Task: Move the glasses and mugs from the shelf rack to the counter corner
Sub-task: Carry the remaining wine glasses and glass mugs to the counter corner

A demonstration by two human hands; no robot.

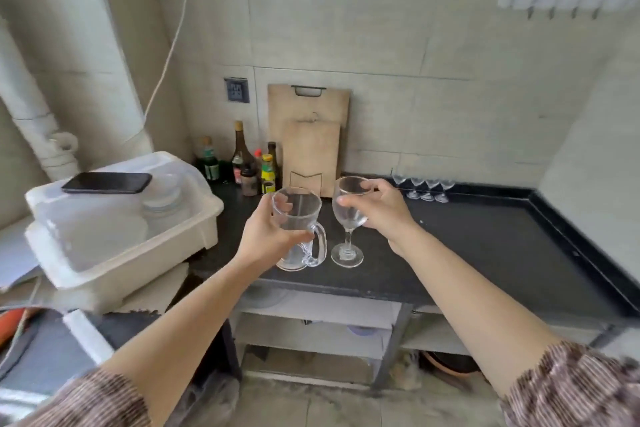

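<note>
Presently, a clear mug (300,229) is gripped around its body by the left hand (268,236), its handle turned to the right. A wine glass (349,218) is held by the bowl in the right hand (379,210), upright. Both are seen over the near edge of the black counter (485,246) (whether their bases touch it cannot be told), just beside each other. Four small stemmed glasses (427,188) are stood in a row at the far wall. Bottles (249,166) and two cutting boards (310,139) are set at the far left, and a phone (107,183) is laid on a white bin (117,239) to the left.
</note>
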